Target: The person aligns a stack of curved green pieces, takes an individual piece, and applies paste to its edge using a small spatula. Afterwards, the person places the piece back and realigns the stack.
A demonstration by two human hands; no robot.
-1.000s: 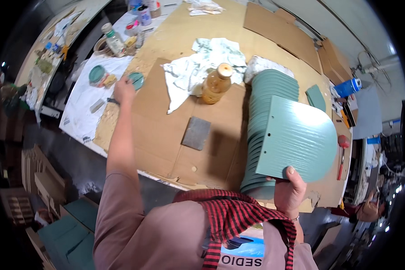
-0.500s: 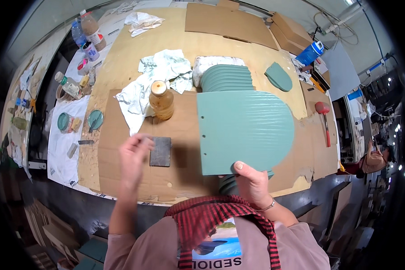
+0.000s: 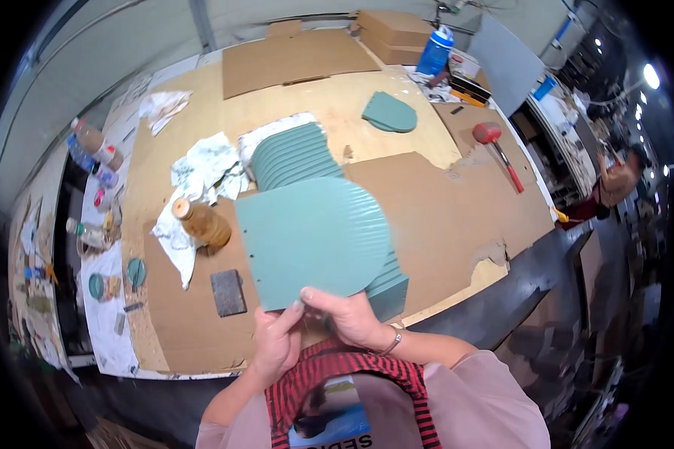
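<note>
A flat green panel (image 3: pixel 314 239), rounded at its right end and with small holes along its straight left edge, is held out over the table. My left hand (image 3: pixel 279 337) pinches its near edge at the left corner, thumb on top. Beside it my right hand (image 3: pixel 352 318) grips the same edge, also thumb up. A dark grey rectangular block (image 3: pixel 228 292) lies on the cardboard (image 3: pixel 442 217) left of the panel. Past the block stands an amber bottle (image 3: pixel 206 224) next to a crumpled white cloth (image 3: pixel 206 168). Under the panel, more green pieces (image 3: pixel 389 288) show in part.
A fanned row of green panels (image 3: pixel 296 157) lies beyond. Farther right are small green pieces (image 3: pixel 389 112), a red mallet (image 3: pixel 498 150) and a blue bottle (image 3: pixel 434 52). Jars and bottles line the left side. Another person (image 3: pixel 618 183) is at the far right.
My left hand has come from beside the grey block to the panel's near edge and taken hold there. The view has turned to the right, and the panel is tilted slightly differently.
</note>
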